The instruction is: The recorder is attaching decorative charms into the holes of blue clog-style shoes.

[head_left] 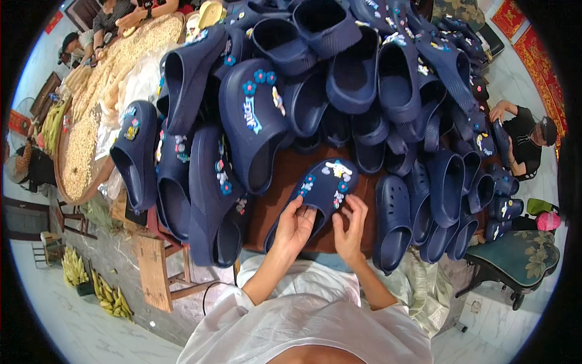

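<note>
A navy clog (330,176) lies in front of me, toe pointing away, with blue flower charms and white cartoon figures on its upper. My left hand (294,225) is at its foot opening, palm turned up, thumb and fingers closed at the opening's left rim. Just right of the clog is my right hand (351,227), fingers bent and apart from the thumb, nothing visible between them. To the left stands a larger-looking decorated clog (251,115) with a ribbon-shaped charm. An undecorated clog (393,212) with round vent holes sits to the right.
Navy clogs (397,79) are piled high on the brown table (267,209). At left are a wooden stool (154,273) and a big round tray (79,164) of pale kernels, with people around it. Another person (526,139) handles a clog at right, near a green upholstered chair (515,258).
</note>
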`<action>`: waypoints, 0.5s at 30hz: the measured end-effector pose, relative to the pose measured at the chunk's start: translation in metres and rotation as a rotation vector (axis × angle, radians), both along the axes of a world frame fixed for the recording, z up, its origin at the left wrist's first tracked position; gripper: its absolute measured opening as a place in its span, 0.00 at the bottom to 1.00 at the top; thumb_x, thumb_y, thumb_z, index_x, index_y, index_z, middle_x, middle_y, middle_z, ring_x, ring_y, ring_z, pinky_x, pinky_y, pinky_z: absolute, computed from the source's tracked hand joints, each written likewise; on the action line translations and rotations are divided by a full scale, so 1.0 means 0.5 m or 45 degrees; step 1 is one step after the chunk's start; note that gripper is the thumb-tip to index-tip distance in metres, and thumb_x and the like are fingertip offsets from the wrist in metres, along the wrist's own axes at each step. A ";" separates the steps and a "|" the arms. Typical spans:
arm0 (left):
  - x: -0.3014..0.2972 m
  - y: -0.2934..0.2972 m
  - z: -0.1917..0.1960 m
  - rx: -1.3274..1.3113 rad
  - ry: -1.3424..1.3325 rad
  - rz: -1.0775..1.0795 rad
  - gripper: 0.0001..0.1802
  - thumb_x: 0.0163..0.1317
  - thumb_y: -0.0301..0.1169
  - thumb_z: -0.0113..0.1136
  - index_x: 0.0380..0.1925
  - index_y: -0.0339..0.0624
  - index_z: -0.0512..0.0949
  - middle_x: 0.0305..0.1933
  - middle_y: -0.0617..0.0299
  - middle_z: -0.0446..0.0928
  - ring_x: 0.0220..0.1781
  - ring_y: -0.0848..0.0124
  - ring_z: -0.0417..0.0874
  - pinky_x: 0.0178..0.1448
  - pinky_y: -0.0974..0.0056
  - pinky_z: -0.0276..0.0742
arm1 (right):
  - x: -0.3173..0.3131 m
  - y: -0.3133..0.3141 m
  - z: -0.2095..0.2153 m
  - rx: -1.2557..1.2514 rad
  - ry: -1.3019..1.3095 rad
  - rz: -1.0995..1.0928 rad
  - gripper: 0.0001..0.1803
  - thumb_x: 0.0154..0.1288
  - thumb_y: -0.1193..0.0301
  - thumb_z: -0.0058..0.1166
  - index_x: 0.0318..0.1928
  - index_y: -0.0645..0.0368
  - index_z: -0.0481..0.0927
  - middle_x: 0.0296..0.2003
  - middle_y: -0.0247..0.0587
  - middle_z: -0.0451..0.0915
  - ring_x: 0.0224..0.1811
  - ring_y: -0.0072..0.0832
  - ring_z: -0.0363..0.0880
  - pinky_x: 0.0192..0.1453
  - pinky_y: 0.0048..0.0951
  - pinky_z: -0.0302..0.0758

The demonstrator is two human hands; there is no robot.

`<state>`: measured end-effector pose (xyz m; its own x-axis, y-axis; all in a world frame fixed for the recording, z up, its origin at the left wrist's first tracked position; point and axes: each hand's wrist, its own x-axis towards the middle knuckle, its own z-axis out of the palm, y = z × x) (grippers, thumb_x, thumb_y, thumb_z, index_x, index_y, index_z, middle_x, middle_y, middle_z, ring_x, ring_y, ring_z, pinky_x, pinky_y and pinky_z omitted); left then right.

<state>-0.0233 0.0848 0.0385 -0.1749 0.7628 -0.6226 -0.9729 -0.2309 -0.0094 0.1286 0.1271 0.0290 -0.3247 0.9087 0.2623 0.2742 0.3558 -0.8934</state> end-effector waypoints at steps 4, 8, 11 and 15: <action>0.000 0.004 -0.016 0.014 0.025 -0.044 0.11 0.67 0.25 0.61 0.48 0.35 0.76 0.50 0.54 0.79 0.56 0.62 0.80 0.67 0.57 0.76 | -0.006 -0.041 -0.034 -0.105 0.012 0.041 0.40 0.65 0.69 0.60 0.72 0.68 0.55 0.68 0.58 0.55 0.70 0.50 0.58 0.69 0.45 0.68; 0.002 -0.011 -0.018 0.045 0.056 -0.081 0.15 0.69 0.31 0.62 0.51 0.38 0.75 0.51 0.56 0.78 0.60 0.60 0.78 0.71 0.55 0.72 | -0.002 -0.093 -0.069 -0.144 -0.083 0.154 0.50 0.63 0.68 0.61 0.74 0.70 0.43 0.69 0.60 0.49 0.72 0.53 0.53 0.73 0.49 0.63; 0.011 -0.022 0.017 0.044 0.137 -0.191 0.16 0.69 0.32 0.62 0.52 0.37 0.74 0.52 0.57 0.78 0.60 0.61 0.78 0.70 0.56 0.72 | 0.002 -0.101 -0.059 -0.092 -0.181 0.181 0.51 0.62 0.67 0.62 0.75 0.71 0.42 0.69 0.61 0.49 0.72 0.54 0.54 0.73 0.50 0.61; 0.026 -0.020 0.033 -0.058 1.012 -0.664 0.20 0.67 0.29 0.62 0.57 0.36 0.73 0.54 0.59 0.78 0.58 0.68 0.77 0.64 0.64 0.71 | 0.004 -0.088 -0.060 -0.094 -0.256 0.194 0.54 0.60 0.65 0.66 0.74 0.72 0.43 0.69 0.65 0.51 0.71 0.58 0.55 0.73 0.50 0.58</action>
